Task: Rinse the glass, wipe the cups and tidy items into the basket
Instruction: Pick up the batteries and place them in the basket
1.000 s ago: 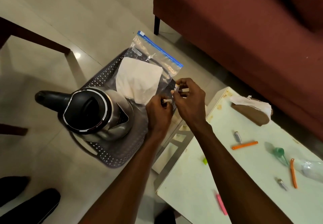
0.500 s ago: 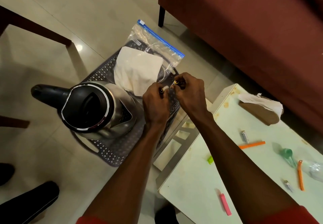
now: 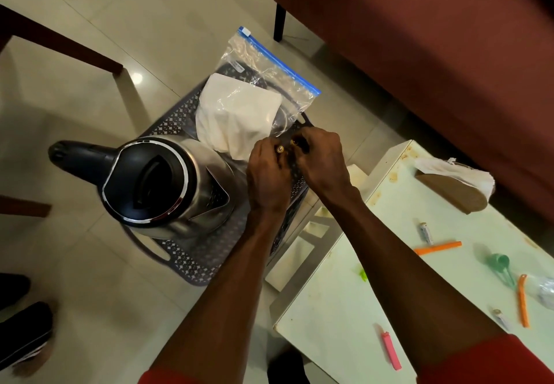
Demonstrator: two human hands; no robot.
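A grey perforated basket [image 3: 192, 269] stands on the floor left of the white table. It holds a steel kettle with a black lid [image 3: 150, 182] and a clear zip bag with a blue seal [image 3: 269, 75] lying over a white cloth [image 3: 236, 119]. My left hand [image 3: 268, 173] and my right hand [image 3: 320, 161] meet over the basket's right side, just below the bag. Each pinches a small cylinder with a gold-coloured end, left [image 3: 280, 149] and right [image 3: 293, 143]. Fingers hide the rest of both cylinders.
The white table [image 3: 344, 293] carries two small batteries [image 3: 425, 232], orange clips [image 3: 437, 247], a pink clip [image 3: 391, 350], a green measuring spoon [image 3: 499, 263] and a brown tissue holder [image 3: 452, 188]. A dark red sofa [image 3: 434, 39] stands behind. A wooden leg [image 3: 60, 45] and shoes [image 3: 24, 332] are at left.
Both hands stayed together by the bag's lower edge and sank slightly toward the basket. The small pieces in my fingers turned, so their gold ends show now.
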